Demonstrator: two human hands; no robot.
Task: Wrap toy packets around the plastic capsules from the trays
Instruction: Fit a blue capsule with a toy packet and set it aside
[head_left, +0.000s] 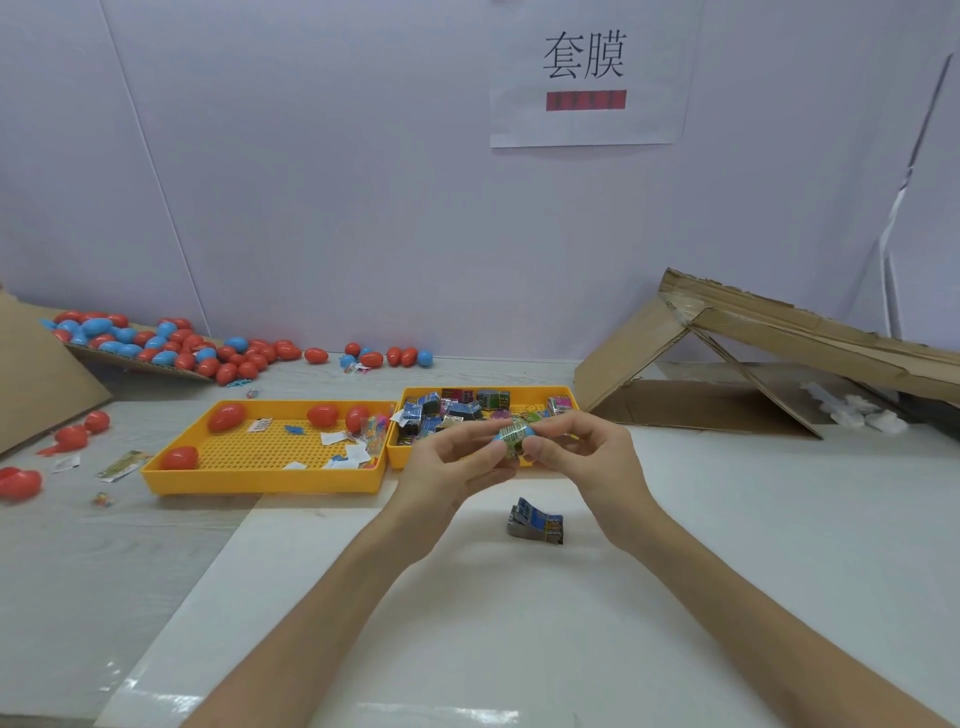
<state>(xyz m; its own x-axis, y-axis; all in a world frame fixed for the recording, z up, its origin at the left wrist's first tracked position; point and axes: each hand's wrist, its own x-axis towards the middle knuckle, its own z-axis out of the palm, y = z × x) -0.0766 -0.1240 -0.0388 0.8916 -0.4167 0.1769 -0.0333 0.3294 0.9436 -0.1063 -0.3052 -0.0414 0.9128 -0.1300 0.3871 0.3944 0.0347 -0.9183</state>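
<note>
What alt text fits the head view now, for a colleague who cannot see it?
The left hand and right hand pinch a blue capsule with a printed packet wrapped round it, above the white table. Behind, the left tray holds red capsules, the right tray folded packets. A packet stack lies below the hands.

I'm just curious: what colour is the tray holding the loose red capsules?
The tray is yellow-orange, with a perforated floor; head view shows it best.

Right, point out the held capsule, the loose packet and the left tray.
held capsule (513, 435): head view, on its wrapped middle.
loose packet (536, 522): head view, on its printed top face.
left tray (260, 480): head view, on its near wall.
</note>
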